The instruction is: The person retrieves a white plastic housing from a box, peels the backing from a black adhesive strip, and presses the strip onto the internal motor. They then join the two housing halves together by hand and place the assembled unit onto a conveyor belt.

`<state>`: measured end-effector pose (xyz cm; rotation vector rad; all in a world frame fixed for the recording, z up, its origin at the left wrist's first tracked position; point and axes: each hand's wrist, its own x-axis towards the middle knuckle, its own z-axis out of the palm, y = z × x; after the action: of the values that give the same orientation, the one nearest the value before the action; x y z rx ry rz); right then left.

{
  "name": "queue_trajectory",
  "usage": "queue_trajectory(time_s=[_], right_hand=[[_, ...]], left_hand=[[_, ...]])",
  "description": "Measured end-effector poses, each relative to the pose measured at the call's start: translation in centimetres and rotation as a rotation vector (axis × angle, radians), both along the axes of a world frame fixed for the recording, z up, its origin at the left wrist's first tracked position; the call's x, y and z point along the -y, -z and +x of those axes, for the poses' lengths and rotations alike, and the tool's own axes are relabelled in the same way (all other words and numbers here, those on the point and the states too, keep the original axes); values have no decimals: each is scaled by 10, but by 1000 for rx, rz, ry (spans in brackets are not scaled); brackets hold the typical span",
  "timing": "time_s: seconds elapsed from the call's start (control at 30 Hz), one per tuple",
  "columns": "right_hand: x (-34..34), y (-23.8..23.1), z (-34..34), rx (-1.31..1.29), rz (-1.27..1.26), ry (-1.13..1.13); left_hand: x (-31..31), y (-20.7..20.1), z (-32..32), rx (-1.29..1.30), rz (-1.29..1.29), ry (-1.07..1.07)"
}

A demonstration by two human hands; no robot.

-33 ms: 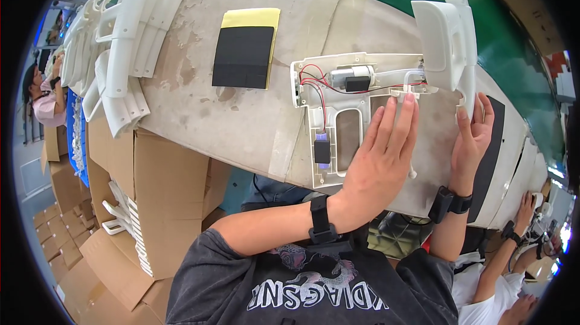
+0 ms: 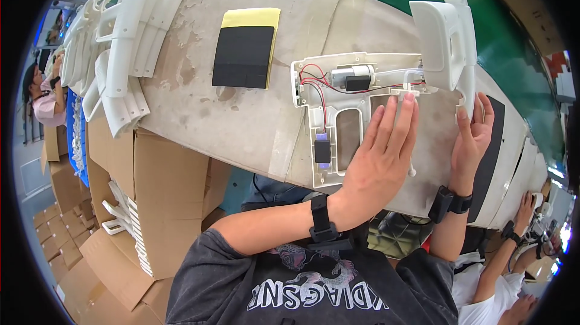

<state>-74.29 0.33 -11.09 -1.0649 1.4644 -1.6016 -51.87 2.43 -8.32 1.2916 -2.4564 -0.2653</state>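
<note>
An open white gun-shaped half shell lies on the table in front of me. Inside it are a silver motor, red and black wires, a clear tube and black foam pads. My left hand rests flat over the shell's near right side, fingers stretched, tips at a white elbow fitting. A bulky white plastic piece stands at the shell's right end and covers part of it. Its lower end sits between the thumb and fingers of my right hand.
White shell halves are piled at the table's left. A black foam sheet on yellow backing lies mid-table. A cardboard box stands at the near left. A dark strip lies right of my right hand, and a co-worker's arm reaches in beyond.
The bulky white piece has shifted very slightly to the left. Both hands look almost unmoved.
</note>
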Motion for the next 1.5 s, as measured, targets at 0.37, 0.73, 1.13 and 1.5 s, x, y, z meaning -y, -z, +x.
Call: queue_trajectory(time_s=[0.37,0.73,1.13,1.5], right_hand=[[-1,0,-2,-15,4,-7],[0,4,-6,32,-16,-11],[0,1,-2,-36,18,-7],[1,-6,-6,-5,9,-30]], left_hand=[[-1,4,-5,-171,60,-37],[7,-8,-10,-2,6,-109],[11,3,-12,155,-134,-116],[10,9,26,-7,-91,95]])
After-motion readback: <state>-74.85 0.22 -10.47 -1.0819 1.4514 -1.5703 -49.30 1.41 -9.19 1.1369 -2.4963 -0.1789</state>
